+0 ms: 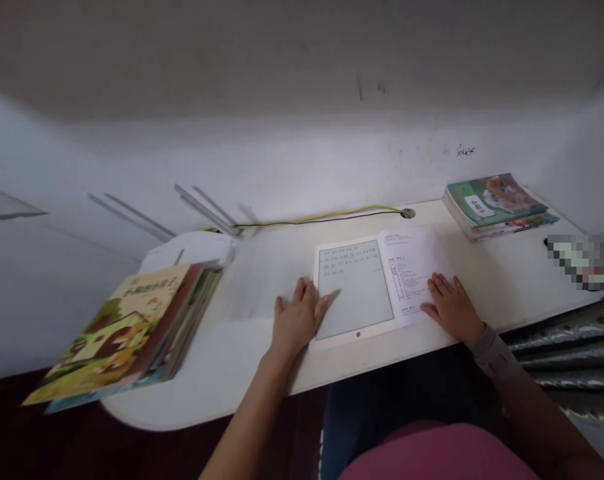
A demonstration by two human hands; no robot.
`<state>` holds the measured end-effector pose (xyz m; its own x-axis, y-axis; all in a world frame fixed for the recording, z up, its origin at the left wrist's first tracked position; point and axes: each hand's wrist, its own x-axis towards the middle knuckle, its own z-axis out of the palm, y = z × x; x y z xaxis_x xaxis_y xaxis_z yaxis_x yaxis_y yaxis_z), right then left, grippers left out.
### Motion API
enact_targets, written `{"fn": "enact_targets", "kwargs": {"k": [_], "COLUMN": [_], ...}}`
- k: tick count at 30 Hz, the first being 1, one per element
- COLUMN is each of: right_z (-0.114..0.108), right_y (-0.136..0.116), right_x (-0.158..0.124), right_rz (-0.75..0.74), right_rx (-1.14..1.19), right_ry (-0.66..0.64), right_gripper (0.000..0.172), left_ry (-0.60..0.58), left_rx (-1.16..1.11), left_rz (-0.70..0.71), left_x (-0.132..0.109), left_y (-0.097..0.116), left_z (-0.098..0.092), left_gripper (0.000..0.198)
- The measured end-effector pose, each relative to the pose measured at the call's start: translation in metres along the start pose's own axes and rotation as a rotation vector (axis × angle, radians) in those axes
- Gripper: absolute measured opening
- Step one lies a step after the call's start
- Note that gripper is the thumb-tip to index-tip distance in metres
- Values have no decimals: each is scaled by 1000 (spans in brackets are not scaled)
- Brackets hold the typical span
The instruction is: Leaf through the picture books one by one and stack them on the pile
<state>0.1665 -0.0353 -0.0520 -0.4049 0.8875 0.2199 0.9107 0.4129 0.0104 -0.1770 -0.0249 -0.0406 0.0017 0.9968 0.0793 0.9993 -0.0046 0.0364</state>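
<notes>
An open book lies flat on the white desk in front of me, with a pale green left page and a white printed right page. My left hand rests palm down at the book's left edge, thumb on the green page. My right hand lies flat with fingers spread on the lower right corner of the white page. Neither hand grips anything.
A stack of picture books overhangs the desk's left front edge. Behind it sits a white router with antennas. A yellow and black cable runs along the wall. Another book stack lies at the far right.
</notes>
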Motion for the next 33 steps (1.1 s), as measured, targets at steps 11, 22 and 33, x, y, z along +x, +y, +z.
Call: {"fn": "enact_targets", "kwargs": {"k": [11,22,33], "right_z": [3,5,-1], "right_y": [-28,-26,-21], "right_x": [17,16,14], "right_rz": [-94,-76,-57], "right_rx": [77,89,76], "right_ry": [-53,-36,-44], "right_gripper": [69,71,70], "left_ry": [128,168,152], "left_rx": [-239,-301,-279], "left_rz": [115,131,123], "left_x": [11,6,5], "left_y": [21,1,2], "left_z": [14,32,30], "left_gripper": [68,74,73]}}
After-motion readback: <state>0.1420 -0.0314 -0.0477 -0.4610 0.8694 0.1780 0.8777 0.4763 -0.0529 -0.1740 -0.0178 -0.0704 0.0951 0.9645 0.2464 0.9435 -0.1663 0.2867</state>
